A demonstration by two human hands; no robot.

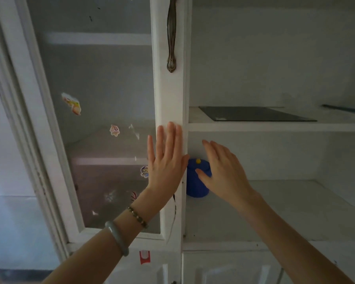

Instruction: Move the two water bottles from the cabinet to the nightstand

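Note:
A blue bottle (195,185) with a small yellow knob on its lid stands at the left end of the lower open shelf (275,210) of a white cabinet. My right hand (223,173) hovers in front of it, fingers spread, holding nothing, and covers part of it. Flat against the frame of the glass door (168,95) rests my left hand (166,160), fingers extended. Only one bottle shows; the nightstand is out of view.
A dark flat panel (254,113) lies on the shelf above. The glass door carries a metal handle (171,37) and several stickers (72,103). Closed lower cabinet doors (223,269) sit below the open shelf.

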